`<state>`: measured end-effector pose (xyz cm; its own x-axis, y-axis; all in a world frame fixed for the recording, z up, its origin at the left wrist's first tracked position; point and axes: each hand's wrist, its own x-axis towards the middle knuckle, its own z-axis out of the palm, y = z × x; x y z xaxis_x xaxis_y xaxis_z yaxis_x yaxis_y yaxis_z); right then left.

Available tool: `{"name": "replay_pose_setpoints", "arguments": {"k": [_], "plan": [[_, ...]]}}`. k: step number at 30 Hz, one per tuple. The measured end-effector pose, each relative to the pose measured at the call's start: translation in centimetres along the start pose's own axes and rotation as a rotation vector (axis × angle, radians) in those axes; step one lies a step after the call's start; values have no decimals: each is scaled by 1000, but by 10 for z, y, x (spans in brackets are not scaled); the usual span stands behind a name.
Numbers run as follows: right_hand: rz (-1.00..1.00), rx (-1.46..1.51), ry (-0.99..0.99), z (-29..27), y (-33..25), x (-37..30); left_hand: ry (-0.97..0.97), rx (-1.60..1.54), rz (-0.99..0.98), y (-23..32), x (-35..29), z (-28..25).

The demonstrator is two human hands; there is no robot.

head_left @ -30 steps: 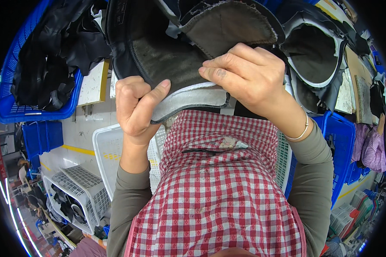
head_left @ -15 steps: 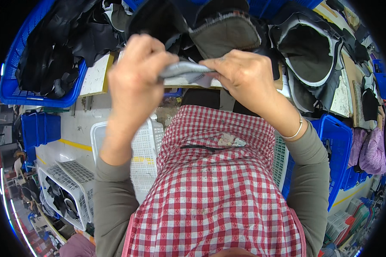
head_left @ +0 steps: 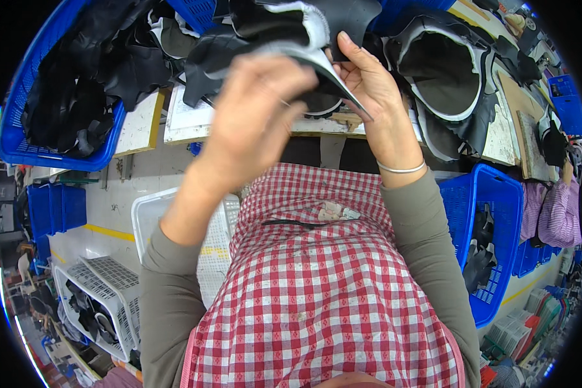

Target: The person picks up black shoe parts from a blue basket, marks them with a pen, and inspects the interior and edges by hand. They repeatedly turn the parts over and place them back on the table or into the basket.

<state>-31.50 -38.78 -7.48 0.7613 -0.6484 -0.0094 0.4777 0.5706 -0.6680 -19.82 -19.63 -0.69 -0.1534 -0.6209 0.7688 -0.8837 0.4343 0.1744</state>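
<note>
My right hand (head_left: 376,90) is raised over the worktable with its thumb up, its fingers behind a black leather-like piece with a whitish edge (head_left: 335,79). The piece slants down across the palm and rests in that hand. My left hand (head_left: 255,119) is just left of the piece, smeared by motion, and its fingertips cannot be made out clearly. Beyond the hands lies a larger black piece with a white stitched rim (head_left: 313,27); where it ends and the held piece begins is hard to tell.
A blue basket (head_left: 103,152) heaped with black pieces stands at the left. To the right, a rounded black piece with a white rim (head_left: 443,74) lies on the table (head_left: 498,136). White baskets (head_left: 152,207) stand low on the left, a blue basket (head_left: 498,310) low on the right.
Both hands were pinching a folded greyish piece between them. Now a black, white-edged piece shows opened out at my right hand, which has turned palm inward. My left hand has shifted right and nearer.
</note>
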Motion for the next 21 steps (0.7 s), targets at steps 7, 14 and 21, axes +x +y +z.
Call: {"name": "replay_pose_setpoints", "arguments": {"k": [7, 14, 21], "plan": [[153, 195, 27, 36, -14, -29, -245, 92, 73, -35, 26, 20], [244, 211, 133, 0, 9, -22, -650, -59, 91, -50, 31, 2], [245, 301, -15, -13, 32, -25, -661, -453, -429, -75, 30, -4]]}}
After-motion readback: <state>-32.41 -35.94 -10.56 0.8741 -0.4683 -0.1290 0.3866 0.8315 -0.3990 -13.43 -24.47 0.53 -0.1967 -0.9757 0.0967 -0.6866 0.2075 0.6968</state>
